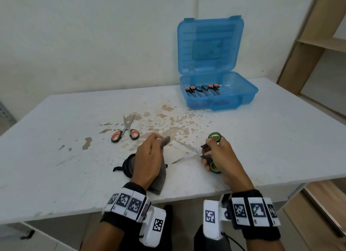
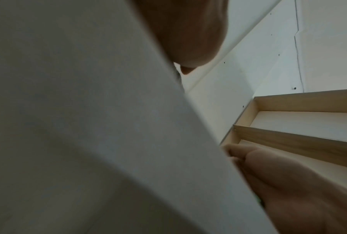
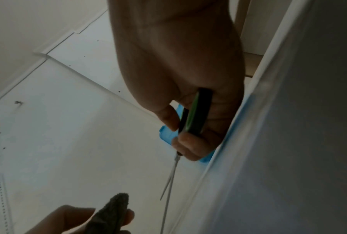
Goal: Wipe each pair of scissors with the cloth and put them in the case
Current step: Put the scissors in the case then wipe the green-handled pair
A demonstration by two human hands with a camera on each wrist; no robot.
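My right hand [image 1: 215,153] grips the handles of the green-handled scissors [image 1: 189,155], whose blades are spread open and point left over the table. My left hand [image 1: 149,157] holds the grey cloth [image 1: 161,176], a fold of it pinched up near the blade tips without touching them. In the right wrist view the scissors [image 3: 194,114] sit in my fingers and the cloth [image 3: 112,210] shows below. A pair of orange-handled scissors [image 1: 126,130] lies on the table to the left. The blue case [image 1: 221,93] stands open at the back right with several scissors inside.
The white table [image 1: 56,157] has brown stains across its middle. A wooden shelf unit [image 1: 322,41] stands at the right. The wall runs close behind the case. The left wrist view is mostly filled by the table's edge [image 2: 88,126].
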